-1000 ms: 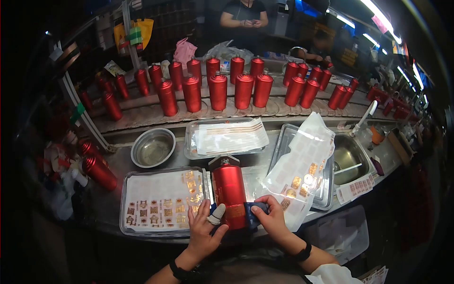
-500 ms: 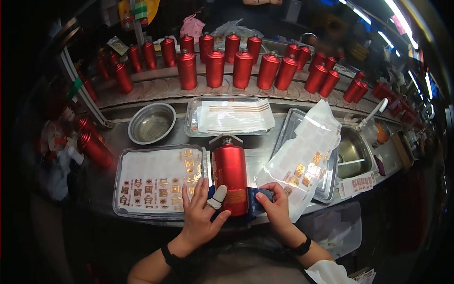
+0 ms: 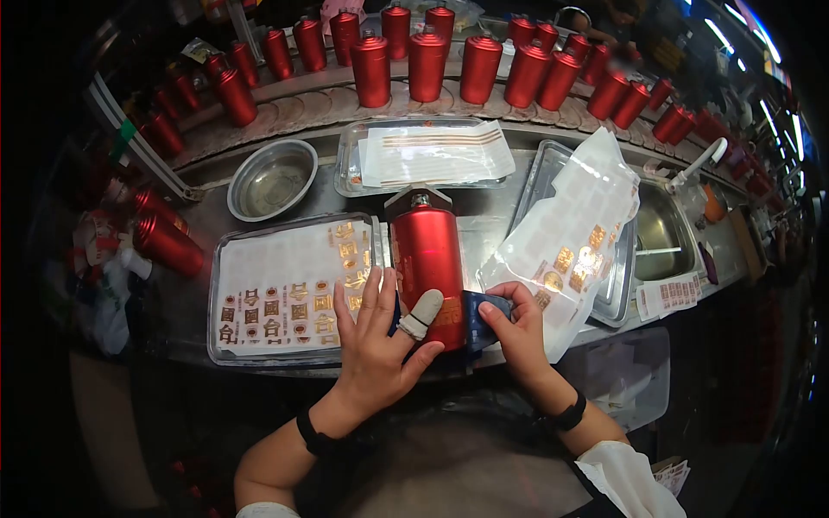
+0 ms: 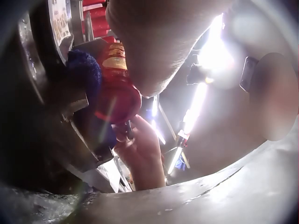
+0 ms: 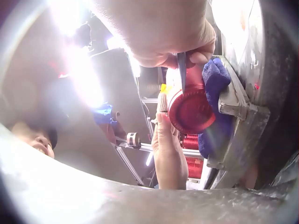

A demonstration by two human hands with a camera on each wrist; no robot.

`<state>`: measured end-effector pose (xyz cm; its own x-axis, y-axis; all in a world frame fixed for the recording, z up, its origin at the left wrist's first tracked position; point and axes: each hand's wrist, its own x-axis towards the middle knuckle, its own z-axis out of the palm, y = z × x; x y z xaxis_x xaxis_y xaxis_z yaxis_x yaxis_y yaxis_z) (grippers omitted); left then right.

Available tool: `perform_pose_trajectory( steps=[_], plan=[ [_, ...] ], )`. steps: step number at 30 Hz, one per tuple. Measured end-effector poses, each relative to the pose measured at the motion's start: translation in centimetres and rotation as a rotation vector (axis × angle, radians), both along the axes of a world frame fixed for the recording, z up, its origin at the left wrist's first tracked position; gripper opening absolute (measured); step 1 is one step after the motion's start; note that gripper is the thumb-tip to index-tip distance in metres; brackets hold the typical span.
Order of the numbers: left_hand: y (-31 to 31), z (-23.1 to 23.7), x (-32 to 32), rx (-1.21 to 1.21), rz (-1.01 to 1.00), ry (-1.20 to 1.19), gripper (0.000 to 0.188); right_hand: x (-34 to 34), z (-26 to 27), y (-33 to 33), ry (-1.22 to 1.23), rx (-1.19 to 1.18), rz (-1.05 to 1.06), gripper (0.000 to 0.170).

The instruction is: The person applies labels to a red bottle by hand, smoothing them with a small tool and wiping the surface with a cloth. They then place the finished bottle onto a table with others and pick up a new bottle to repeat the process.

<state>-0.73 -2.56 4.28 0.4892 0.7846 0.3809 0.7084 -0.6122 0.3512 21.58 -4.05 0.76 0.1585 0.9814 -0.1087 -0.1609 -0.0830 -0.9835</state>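
A red bottle (image 3: 425, 250) lies on its side on a stand padded with blue cloth (image 5: 216, 79), its neck pointing away from me. Gold print (image 3: 448, 312) shows near its base. My left hand (image 3: 373, 350) is at the bottle's left side with fingers extended, and the index finger, in a pale finger cot (image 3: 423, 312), lies over the bottle near the print. At the right side my right hand (image 3: 522, 332) pinches a flat dark blue scraper (image 3: 480, 321) between thumb and fingers, its edge up against the bottle.
Left of the bottle is a tray (image 3: 216, 302) with a sheet of gold stickers; right, a large sticker sheet (image 3: 570, 216) overlaps another tray. Behind stand a metal bowl (image 3: 273, 177) and a tray of striped strips (image 3: 436, 155). Red bottles (image 3: 371, 73) line a conveyor; a sink (image 3: 665, 242) is at right.
The head view has tilted down, so everything sits higher in frame. My left index finger has moved right, farther over the bottle. My right hand still pinches the scraper at the bottle's side.
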Motion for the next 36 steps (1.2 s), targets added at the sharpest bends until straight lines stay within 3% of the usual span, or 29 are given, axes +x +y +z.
perform_pose_trajectory(
  steps=[11, 16, 20, 23, 27, 31, 32, 35, 36],
  plan=[
    [0.7, 1.5, 2.3, 0.029, -0.118, 0.106, 0.043, 0.9, 0.4, -0.3, 0.017, -0.032, -0.023, 0.023],
    [-0.8, -0.5, 1.7, 0.033, -0.047, 0.018, 0.043, 0.0, 2.2, -0.6, -0.037, 0.068, -0.100, 0.033],
    [-2.0, -2.1, -0.2, 0.025, 0.070, 0.030, 0.047, -1.0, 2.8, -0.2, -0.427, 0.308, -0.052, 0.031],
    [-2.6, -2.2, -0.8, -0.047, 0.116, -0.018, 0.049, -0.8, 3.5, -0.1, -0.797, 0.632, 0.147, 0.034],
    [-2.8, -2.7, -1.7, -0.081, 0.128, -0.065, 0.052, 0.1, 2.6, -1.5, -0.852, 0.757, 0.218, 0.041],
    [-2.3, -2.9, -1.8, -0.067, 0.095, -0.115, 0.060, -0.6, 4.0, -1.2, -0.725, 0.586, 0.167, 0.039],
    [-2.2, -3.1, -1.8, -0.034, 0.080, -0.120, 0.073, -1.0, 4.9, -0.4, -0.833, 0.696, 0.164, 0.037],
    [-1.5, -3.6, -1.4, -0.079, 0.049, -0.250, 0.086, -1.8, 4.6, -0.7, -1.074, 0.886, 0.234, 0.036],
    [-1.1, -3.9, -1.4, -0.093, 0.015, -0.278, 0.096, -1.7, 4.7, -1.1, -1.023, 0.879, 0.289, 0.032]
  ],
)
